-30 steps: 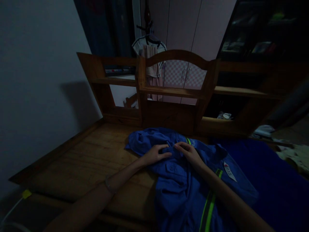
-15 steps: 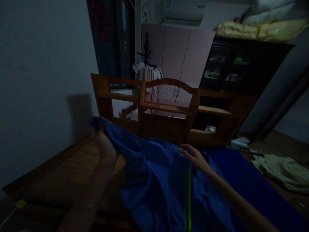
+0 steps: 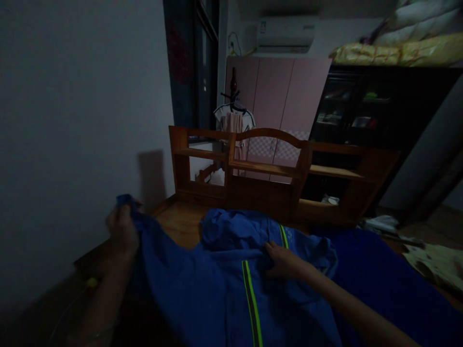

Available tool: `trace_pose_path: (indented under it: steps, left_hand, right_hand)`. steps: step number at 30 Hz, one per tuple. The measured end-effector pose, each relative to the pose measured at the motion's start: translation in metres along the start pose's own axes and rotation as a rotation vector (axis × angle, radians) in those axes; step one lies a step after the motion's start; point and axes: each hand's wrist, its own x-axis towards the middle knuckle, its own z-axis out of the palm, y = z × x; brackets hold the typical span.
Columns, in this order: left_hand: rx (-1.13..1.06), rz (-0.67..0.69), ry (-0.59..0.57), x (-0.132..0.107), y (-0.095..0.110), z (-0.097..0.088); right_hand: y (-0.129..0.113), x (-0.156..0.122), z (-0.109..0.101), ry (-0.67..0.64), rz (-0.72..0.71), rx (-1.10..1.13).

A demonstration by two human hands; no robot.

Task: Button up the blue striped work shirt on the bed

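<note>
A blue work jacket (image 3: 224, 284) with a yellow-green reflective stripe lies spread over a wooden bed platform (image 3: 179, 224). My left hand (image 3: 121, 229) is closed on one edge of the jacket and holds it lifted out to the left, near the wall. My right hand (image 3: 282, 260) rests on the jacket near its collar, fingers bent and pressing the cloth down. The room is dim.
A wooden headboard with shelves (image 3: 275, 168) stands behind the bed. A dark blue sheet (image 3: 379, 279) covers the bed's right part. A pale garment (image 3: 434, 262) lies at far right. Clothes hang on a rack (image 3: 233, 120) before a pink wardrobe (image 3: 282, 101). A wall (image 3: 72, 120) stands close on the left.
My left hand has pulled the jacket's edge further left and lower, spreading the cloth. My right hand has settled onto the jacket near the collar. The view has shifted left.
</note>
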Motion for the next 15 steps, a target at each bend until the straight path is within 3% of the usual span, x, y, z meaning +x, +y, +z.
trace_pose_path:
  steps: [3,6,8,11,13,14,15]
  left_hand:
    - [0.059,0.02,-0.255,-0.011,-0.005,0.029]
    - [0.12,0.111,-0.461,-0.019,0.0,0.049]
    - [0.118,0.12,-0.513,-0.026,0.008,0.058]
    - [-0.015,0.137,-0.653,-0.044,0.027,0.072]
    - [-0.163,0.206,-0.781,-0.062,0.043,0.087]
    - [-0.233,0.238,-0.832,-0.073,0.051,0.097]
    - [-0.285,0.257,-0.87,-0.083,0.058,0.107]
  right_hand:
    - [-0.017,0.004,-0.009,0.051,-0.009,-0.002]
    - [-0.021,0.007,-0.045,0.165,-0.011,0.014]
    - [-0.018,0.01,-0.088,0.289,0.003,0.028]
    - [-0.019,0.014,-0.169,0.563,0.043,0.055]
    - [-0.034,0.018,-0.218,0.942,-0.01,0.273]
    - [-0.047,0.019,-0.237,1.055,-0.08,0.446]
    - [-0.064,0.021,-0.25,1.082,-0.175,0.677]
